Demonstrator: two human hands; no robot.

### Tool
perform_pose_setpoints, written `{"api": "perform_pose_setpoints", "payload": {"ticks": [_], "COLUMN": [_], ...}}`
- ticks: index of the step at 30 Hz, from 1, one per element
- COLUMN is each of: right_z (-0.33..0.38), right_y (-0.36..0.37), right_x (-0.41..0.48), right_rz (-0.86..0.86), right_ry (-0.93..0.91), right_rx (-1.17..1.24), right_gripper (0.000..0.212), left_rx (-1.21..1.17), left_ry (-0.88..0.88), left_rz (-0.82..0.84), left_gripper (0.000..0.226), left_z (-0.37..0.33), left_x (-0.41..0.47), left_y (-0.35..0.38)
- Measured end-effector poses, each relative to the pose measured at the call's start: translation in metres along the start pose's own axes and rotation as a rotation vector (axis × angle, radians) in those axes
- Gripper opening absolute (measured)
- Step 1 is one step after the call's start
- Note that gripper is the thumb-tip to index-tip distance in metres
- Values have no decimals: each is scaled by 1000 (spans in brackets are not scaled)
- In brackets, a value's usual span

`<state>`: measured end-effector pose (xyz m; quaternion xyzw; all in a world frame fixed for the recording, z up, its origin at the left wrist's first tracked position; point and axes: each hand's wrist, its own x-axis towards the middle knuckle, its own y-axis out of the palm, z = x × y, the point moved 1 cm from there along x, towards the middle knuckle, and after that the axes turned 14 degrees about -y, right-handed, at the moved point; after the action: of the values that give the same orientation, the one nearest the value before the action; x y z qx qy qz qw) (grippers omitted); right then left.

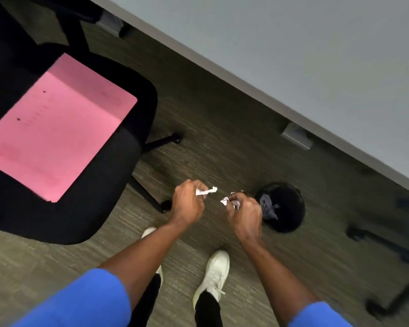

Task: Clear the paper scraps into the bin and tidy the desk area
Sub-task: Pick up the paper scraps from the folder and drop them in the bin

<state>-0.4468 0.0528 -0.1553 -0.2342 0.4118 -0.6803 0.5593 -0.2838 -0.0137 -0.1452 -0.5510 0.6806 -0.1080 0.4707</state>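
i'm standing by the desk [293,43] w/ both arms out over the carpet [222,142]. my left hand [187,204] is curled tight round a white paper scrap [208,191]; one end pokes out past my fingers. my right hand [244,213] is closed on another crumpled paper bit [225,200], pinched at the fingertips. i hold them tight so no bits fall on the floor.

the black bin [291,204] sits on the carpet just past my right hand, near the desk edge. it has something grey and crumpled inside already. my right hand is right by the rim, maybe partly over it; the left is off to the side, not over it.

next i think i need to move both hands over the bin & let go. the scraps are light, so i should drop them low or they may float out.

the black office chair [118,180] on my left has a pink paper sheet [57,128] lying flat on the seat. that prob needs tidying too, later.
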Motion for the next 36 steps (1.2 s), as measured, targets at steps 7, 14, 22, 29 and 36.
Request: {"api": "perform_pose_setpoints", "payload": {"ticks": [7,14,22,29,36], "right_z": [-104,-179,-232,-261,-272], "right_y": [-40,-55,-50,-49,-51], "right_x": [-29,-34,-13,-2,3], "right_rz": [-68,-131,-81,-71,-70], "right_ry": [144,129,146,176,95], "right_rx": [-23,65,-10,48,92], "right_gripper": [20,19,13,14,48], "left_rx": [6,95,202,108,-68], "left_ry": [-36,25,57,18,-128], "left_rz": [147,286,318,377,751], "left_gripper": [17,22,27,34,135], "left_z": [-51,-96,-116,-122,-50], "left_x": [-30,-37,-31,-19,41], "left_y": [98,174,234,265,395]}}
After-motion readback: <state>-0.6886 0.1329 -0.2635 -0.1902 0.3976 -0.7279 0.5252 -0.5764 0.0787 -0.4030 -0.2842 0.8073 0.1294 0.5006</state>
